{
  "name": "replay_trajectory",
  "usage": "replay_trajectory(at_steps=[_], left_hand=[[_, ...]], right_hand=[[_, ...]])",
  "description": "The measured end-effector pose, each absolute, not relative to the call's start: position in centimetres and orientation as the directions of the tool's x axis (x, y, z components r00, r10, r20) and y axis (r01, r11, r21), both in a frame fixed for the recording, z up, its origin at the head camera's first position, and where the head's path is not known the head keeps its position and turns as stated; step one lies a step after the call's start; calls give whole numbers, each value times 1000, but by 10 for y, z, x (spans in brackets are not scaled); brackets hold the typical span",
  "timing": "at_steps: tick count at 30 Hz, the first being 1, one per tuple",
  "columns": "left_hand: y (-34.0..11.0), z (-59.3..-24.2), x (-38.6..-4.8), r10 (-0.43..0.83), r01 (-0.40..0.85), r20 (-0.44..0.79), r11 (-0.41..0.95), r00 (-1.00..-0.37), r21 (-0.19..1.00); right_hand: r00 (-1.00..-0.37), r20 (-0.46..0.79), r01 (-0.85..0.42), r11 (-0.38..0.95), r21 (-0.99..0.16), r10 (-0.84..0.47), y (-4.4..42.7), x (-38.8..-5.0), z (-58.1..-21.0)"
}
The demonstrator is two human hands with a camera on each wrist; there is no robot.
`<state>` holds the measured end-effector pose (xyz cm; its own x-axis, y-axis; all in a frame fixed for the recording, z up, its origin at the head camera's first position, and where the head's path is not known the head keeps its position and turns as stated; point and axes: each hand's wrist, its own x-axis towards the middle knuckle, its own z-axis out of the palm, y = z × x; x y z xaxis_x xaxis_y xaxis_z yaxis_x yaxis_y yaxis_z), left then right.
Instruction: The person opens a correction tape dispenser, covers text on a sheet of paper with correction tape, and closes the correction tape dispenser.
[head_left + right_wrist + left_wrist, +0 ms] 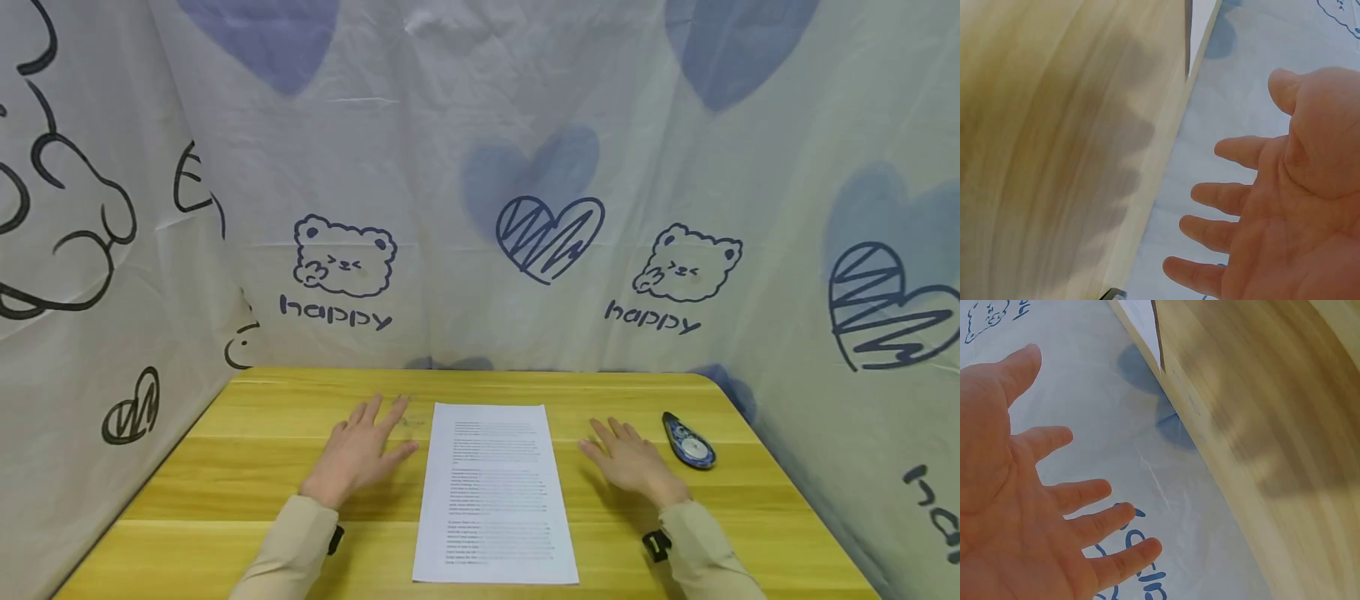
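A printed sheet of paper (491, 500) lies upright to the view on the wooden table, between the two hands. To its left, my left hand (360, 454) is held above the table, palm down, fingers spread, touching nothing. My right hand (633, 467) hovers at the paper's right in the same way, with nothing in it. The left wrist view shows the left palm (1016, 487) with all fingers extended; in the right wrist view the right palm (1291, 194) is bare too. Beyond the right hand lies a dark blue, teardrop-shaped object (690, 442).
The wooden table (210, 483) has its far edge against a pale curtain (450, 167) printed with hearts, bears and writing. More of the curtain hangs at both sides. Each wrist wears a black strap.
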<state>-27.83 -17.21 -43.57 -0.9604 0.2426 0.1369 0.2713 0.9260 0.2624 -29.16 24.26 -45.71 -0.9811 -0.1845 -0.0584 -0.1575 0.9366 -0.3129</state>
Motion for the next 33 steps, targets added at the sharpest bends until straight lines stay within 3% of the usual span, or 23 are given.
replay_trajectory(at_steps=[13, 24, 33], left_hand=[[-169, -442, -285, 286, 327, 177, 903, -942, 280], [-167, -449, -286, 319, 352, 156, 887, -935, 297], [-165, -446, -284, 302, 328, 130, 888, -944, 323]], right_hand=[[-986, -14, -152, 922, -355, -168, 262, -302, -460], [-986, 40, -164, 939, -302, -160, 280, -305, -456], [-991, 115, -103, 933, -344, -67, 297, -312, -456]])
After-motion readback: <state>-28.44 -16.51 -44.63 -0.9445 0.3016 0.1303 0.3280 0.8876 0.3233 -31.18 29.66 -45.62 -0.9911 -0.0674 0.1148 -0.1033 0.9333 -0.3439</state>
